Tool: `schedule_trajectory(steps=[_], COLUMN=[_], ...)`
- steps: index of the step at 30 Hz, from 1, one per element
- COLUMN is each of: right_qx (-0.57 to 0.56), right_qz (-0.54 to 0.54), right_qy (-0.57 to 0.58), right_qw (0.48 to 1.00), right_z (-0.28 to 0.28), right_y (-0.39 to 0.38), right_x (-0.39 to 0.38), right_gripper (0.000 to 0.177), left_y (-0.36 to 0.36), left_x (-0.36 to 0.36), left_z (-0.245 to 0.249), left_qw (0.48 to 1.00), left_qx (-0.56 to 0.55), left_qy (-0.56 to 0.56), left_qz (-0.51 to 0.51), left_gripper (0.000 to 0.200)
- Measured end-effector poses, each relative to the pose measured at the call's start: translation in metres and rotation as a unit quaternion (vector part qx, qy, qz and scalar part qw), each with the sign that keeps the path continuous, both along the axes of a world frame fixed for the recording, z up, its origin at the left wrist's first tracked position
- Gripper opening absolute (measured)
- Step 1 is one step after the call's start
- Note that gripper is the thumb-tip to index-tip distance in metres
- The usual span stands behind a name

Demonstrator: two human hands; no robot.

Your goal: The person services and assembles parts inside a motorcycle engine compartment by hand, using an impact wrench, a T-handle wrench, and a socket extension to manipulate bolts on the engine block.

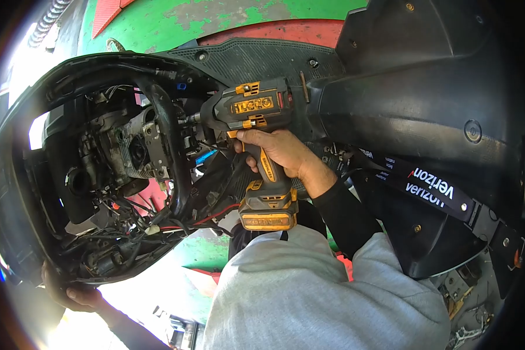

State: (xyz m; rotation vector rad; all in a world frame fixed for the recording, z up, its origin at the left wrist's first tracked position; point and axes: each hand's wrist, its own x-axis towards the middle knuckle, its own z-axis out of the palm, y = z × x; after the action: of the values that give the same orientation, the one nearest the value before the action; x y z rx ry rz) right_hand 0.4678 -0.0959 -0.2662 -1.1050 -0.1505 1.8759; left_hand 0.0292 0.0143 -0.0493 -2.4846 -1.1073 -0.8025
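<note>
Scooter body [414, 111]: black plastic, seat and covers off, lying over a green and red painted floor [227, 17]. Ribbed foot mat [256, 58] at its upper middle.

Frame tube [169, 134]: black, curved, crossing in front of the engine [131, 149] in the open bay at the body's left end. Loose wires [157, 224] run beneath.

Strap [429, 186]: black, printed white, across the right panel.

Drill [254, 108]: cordless, black and yellow, at the middle of the scooter. Its long axis lies roughly level, nose pointing left into the bay beside the frame tube. The grip hangs down to the battery [268, 213].

Right hand [280, 153]: closed around the drill's grip, forefinger up near the trigger.

Left hand [76, 294]: fingers curled under the body's lower left edge, bracing it.

Step, as judged: a fastener in the bay is being run; in or out cannot be told. The next move calls for keeping the nose square on it.
</note>
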Motion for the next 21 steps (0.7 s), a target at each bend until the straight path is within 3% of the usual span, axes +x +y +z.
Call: schedule_trajectory(steps=[16, 21], right_qx=[-0.015, -0.021], right_qz=[0.013, -0.014], right_qy=[0.003, 0.057], right_qw=[1.000, 0.998], right_z=[0.002, 0.008], right_y=[0.001, 0.001], right_x=[0.006, 0.000], right_gripper=[0.030, 0.029], left_y=[-0.003, -0.003], left_x=[0.018, 0.011], left_z=[0.000, -0.001], left_qw=[1.000, 1.000], left_qx=[0.005, 0.005], left_qy=[-0.006, -0.019], left_qz=[0.023, 0.016], left_gripper=[0.054, 0.054])
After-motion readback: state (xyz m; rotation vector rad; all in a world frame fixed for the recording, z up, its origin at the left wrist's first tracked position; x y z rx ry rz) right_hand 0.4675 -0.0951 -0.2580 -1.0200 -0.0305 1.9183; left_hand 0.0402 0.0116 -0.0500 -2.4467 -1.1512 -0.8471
